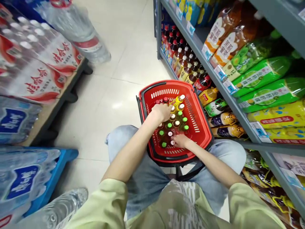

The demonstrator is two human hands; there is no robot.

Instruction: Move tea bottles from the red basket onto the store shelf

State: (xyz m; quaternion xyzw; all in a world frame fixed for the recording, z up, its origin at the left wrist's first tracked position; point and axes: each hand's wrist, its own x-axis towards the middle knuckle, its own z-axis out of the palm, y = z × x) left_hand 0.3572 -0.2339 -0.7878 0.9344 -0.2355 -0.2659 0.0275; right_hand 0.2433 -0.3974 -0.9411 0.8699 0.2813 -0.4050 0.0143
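A red shopping basket (206,128) with a black handle stands between my knees. Several small drink bottles stand upright in it, with white, green and red caps; one green cap (169,125) shows near the middle. My left hand (162,113) reaches into the far left part, back of the hand up, its fingers curled round the top of a bottle and partly hidden. Beside it stand yellow-labelled bottles (176,101) with white caps. Nearer to me, my right hand (180,141) pinches a white-capped bottle (172,142) at its cap.
Shelves (205,60) of bottled drinks run along my right, close to the basket. On the left, shrink-wrapped water packs (45,73) sit on a wooden pallet, and more packs (21,181) on a blue one (69,154). Large water bottles (83,38) stand beside them on the tiled floor (107,92).
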